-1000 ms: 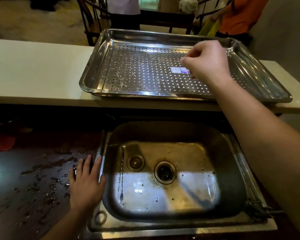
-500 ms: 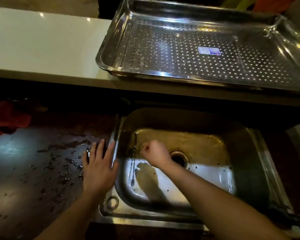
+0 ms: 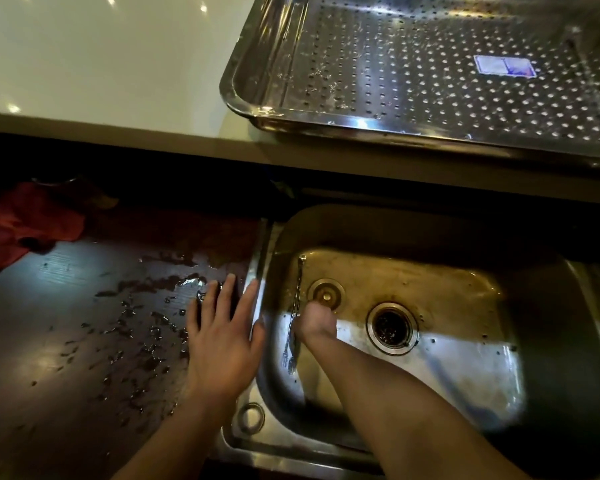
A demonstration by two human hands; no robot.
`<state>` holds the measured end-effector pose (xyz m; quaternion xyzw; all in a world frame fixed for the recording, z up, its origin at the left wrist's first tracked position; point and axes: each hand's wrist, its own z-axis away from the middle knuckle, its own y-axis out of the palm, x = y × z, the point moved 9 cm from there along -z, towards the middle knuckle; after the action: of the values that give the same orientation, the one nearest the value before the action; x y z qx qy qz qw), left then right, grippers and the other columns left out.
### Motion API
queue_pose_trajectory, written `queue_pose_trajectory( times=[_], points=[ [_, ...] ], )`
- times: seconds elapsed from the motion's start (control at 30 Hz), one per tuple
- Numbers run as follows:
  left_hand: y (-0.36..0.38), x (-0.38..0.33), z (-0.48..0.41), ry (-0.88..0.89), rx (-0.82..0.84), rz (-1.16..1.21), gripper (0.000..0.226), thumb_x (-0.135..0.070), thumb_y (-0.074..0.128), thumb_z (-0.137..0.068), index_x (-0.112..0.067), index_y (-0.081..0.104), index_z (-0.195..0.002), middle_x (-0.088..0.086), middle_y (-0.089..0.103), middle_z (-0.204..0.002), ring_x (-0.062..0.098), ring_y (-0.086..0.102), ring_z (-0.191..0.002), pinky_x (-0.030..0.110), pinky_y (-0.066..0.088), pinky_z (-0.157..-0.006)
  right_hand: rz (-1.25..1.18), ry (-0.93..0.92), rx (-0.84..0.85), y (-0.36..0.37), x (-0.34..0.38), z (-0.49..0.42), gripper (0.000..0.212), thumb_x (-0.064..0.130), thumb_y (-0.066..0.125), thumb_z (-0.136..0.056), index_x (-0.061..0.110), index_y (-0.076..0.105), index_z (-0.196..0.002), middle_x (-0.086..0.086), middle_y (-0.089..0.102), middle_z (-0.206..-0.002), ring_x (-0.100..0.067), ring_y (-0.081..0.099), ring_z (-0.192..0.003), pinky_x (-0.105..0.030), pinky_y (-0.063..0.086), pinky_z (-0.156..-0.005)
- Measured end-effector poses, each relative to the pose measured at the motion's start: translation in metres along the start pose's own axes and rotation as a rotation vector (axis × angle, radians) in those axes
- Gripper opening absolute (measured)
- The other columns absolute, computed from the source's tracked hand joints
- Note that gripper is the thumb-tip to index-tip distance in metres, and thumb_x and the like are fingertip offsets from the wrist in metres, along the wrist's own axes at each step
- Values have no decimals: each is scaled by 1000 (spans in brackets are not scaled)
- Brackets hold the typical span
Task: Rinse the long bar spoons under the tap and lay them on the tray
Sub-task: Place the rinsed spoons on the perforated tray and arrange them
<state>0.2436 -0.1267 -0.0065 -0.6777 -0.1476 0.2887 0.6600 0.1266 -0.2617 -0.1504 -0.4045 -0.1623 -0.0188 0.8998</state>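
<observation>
A long twisted bar spoon [image 3: 295, 299] lies along the left side of the steel sink [image 3: 555, 327]. My right hand [image 3: 314, 323] reaches down into the basin, its curled fingers closing on the middle of that spoon; the fingertips are hidden under the hand. My left hand [image 3: 222, 341] lies flat with spread fingers on the wet dark counter, against the sink's left rim. The perforated steel tray [image 3: 246, 95] stands on the pale upper counter, with another thin bar spoon [image 3: 584, 67] lying in its right part. No tap is in view.
A red cloth [image 3: 25, 220] lies at the far left of the dark counter [image 3: 66, 341], which is dotted with water drops. The drain [image 3: 392, 327] and a smaller plug [image 3: 326, 294] sit in the sink bottom. A blue-white label [image 3: 504, 65] is stuck in the tray.
My right hand left the tray, dropped into the sink and moved left onto the bar spoon. The view tilted down. My left hand stayed flat on the counter.
</observation>
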Motion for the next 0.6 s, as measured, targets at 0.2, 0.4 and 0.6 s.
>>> queue_pose_trajectory(
  times=[0.2, 0.4, 0.6],
  points=[
    [1, 0, -1, -5, -3, 4, 64, -52, 34, -91, -44, 11, -150, 1, 21, -160, 23, 9, -149, 54, 10, -118, -35, 25, -19, 2, 2, -6, 21, 12, 56, -98, 8, 71, -113, -13, 72, -118, -31, 69, -110, -36, 56, -87],
    [1, -2, 0, -9, 1, -4, 64, -53, 34, -91, -44, 11, -150, 0, 18, -160, 22, 7, -149, 52, 6, -119, -219, 115, 38, 6, -7, -6, 21, 26, 62, -94, 11, 73, -104, -12, 73, -112, -30, 70, -105, -32, 54, -82],
    [0, -3, -2, -15, -2, -11, 61, -52, 32, -92, -41, 17, -150, 1, 21, -160, 23, 7, -149, 52, 7, -119, -413, 155, 53, 7, -24, -6, 35, 46, 72, -85, 15, 63, -70, -8, 72, -83, -27, 69, -82, -29, 50, -66]
  ],
)
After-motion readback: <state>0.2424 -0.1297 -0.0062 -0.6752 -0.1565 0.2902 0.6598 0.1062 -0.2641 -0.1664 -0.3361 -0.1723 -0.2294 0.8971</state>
